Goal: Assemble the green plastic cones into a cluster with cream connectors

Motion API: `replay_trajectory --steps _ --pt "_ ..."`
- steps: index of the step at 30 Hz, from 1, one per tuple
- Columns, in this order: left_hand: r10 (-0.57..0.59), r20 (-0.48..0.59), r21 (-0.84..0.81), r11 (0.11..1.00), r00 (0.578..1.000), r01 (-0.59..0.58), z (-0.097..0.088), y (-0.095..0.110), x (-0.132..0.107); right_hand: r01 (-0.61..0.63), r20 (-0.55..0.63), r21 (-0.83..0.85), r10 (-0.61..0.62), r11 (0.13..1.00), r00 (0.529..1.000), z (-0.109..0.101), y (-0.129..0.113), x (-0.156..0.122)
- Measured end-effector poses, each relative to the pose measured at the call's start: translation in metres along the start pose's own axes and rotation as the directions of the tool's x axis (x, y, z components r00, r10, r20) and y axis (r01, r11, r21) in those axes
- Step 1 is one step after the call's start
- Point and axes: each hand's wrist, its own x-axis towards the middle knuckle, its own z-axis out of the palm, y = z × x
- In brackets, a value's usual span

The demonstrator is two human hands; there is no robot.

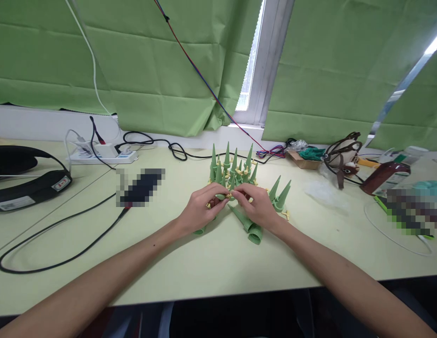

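Both my hands meet at the middle of the pale green table (218, 267). My left hand (200, 209) and my right hand (255, 204) pinch together on a small green cone spike (223, 196) with a yellow fitting, held between the fingertips. Just behind stands a cluster of several upright green cone spikes (230, 166). More green spikes lie on the table: one under my right hand (248, 226), two beside it (280, 195), and one poking out under my left hand (200, 230).
A white power strip (102, 154) with plugs and black cables (56, 244) lies at the left, beside a black headset-like device (26, 185). A cardboard tray (303, 159), a bag with brown straps (341, 157) and a dark red case (384, 176) sit at the right. Green curtains hang behind.
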Motion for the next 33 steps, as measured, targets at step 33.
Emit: replay_trajectory --steps 33 --pt "0.031 -0.002 0.075 0.997 1.0 -0.031 -0.0019 0.0014 0.0023 -0.038 0.051 0.038 0.036 0.999 0.998 -0.0017 -0.0012 0.0008"
